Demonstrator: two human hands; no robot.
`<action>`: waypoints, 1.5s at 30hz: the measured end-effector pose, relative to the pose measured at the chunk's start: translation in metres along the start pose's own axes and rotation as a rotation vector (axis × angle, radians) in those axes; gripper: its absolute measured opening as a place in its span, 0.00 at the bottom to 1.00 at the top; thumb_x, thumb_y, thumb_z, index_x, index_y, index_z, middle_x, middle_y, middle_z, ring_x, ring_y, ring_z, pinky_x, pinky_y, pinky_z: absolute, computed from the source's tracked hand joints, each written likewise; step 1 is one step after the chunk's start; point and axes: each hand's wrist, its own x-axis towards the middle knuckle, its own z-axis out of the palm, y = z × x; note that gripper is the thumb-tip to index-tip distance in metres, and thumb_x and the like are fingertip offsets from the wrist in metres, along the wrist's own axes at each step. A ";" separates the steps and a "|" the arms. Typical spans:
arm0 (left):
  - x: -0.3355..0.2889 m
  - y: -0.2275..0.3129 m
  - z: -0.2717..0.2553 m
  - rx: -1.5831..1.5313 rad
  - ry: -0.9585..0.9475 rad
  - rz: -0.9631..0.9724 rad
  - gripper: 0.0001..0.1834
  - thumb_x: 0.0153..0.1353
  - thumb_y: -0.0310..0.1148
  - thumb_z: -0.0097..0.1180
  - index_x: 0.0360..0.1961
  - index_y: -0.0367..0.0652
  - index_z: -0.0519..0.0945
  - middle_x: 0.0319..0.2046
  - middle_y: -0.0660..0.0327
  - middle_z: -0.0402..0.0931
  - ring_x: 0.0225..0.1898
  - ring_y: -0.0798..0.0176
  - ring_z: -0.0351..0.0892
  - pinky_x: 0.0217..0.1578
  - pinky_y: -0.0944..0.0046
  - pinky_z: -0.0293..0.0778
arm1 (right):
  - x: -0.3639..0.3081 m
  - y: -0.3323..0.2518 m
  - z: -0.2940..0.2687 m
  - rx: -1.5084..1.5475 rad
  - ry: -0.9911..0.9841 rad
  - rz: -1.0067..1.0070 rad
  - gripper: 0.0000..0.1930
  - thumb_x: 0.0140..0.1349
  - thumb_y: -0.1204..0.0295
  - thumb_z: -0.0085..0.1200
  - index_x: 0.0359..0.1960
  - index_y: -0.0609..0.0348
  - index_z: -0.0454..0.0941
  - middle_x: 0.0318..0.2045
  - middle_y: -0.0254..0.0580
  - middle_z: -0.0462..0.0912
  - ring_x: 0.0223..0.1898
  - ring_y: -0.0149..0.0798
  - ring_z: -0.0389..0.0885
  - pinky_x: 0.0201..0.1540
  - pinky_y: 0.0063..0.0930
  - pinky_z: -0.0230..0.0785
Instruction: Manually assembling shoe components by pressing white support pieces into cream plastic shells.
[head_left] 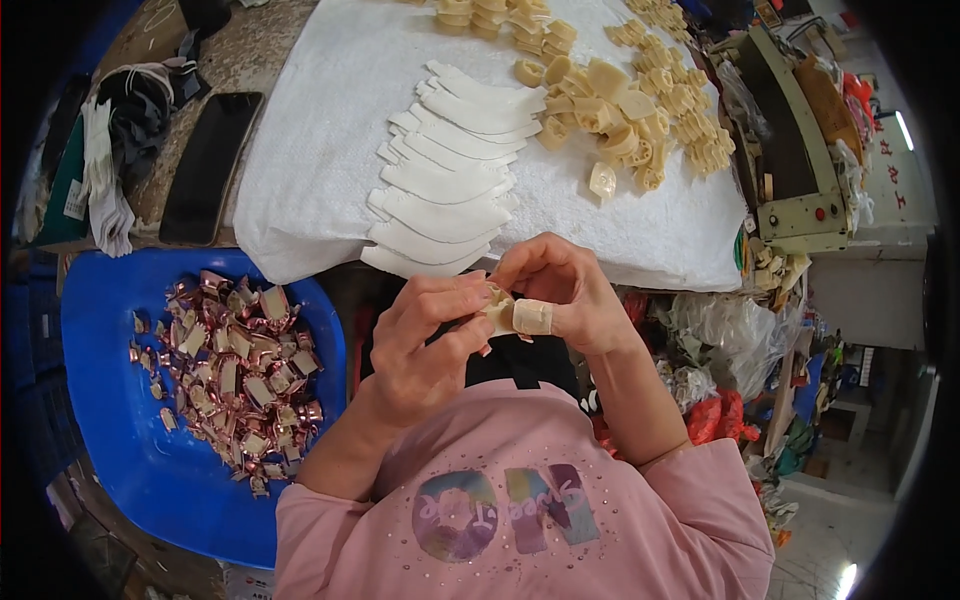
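In front of my chest, both hands meet on a small cream piece with shiny copper-pink edges (497,316). My left hand (420,340) pinches it from one side with bent fingers. My right hand (572,298) grips the other side, a beige wrap (532,317) round its thumb. The fingers hide much of the piece. Just beyond the hands, several curved white strips (445,180) lie overlapped in a fanned row on a white woven sheet (310,150). Farther right on that sheet is a heap of cream moulded pieces (610,110).
To my left, a blue tub (110,400) holds many cream and copper-pink pieces (240,370). A dark phone (212,165) and pale gloves (104,180) lie on the worn table (245,60). At right stand a greenish machine frame (805,150), clear plastic bags (735,335) and red bags (715,418).
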 end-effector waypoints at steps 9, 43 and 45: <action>-0.004 -0.018 -0.018 -0.086 0.168 -0.138 0.16 0.43 0.10 0.58 0.35 0.34 0.76 0.37 0.51 0.76 0.37 0.53 0.78 0.33 0.64 0.77 | 0.027 0.013 0.019 -0.156 0.066 -0.008 0.15 0.60 0.74 0.55 0.48 0.64 0.71 0.37 0.39 0.78 0.36 0.28 0.76 0.37 0.21 0.70; -0.108 -0.037 -0.100 1.194 -0.294 -0.660 0.19 0.46 0.25 0.60 0.43 0.47 0.79 0.52 0.52 0.65 0.62 0.47 0.56 0.60 0.47 0.54 | 0.019 0.025 -0.054 -0.625 0.473 -0.382 0.12 0.63 0.79 0.47 0.48 0.64 0.70 0.36 0.48 0.80 0.35 0.34 0.77 0.43 0.27 0.69; -0.114 -0.038 -0.092 1.198 -0.269 -0.688 0.22 0.46 0.25 0.60 0.46 0.48 0.78 0.52 0.51 0.64 0.63 0.47 0.54 0.61 0.45 0.52 | 0.009 0.028 -0.064 -0.710 0.563 -0.428 0.10 0.63 0.80 0.46 0.46 0.65 0.70 0.36 0.47 0.80 0.35 0.34 0.78 0.42 0.25 0.70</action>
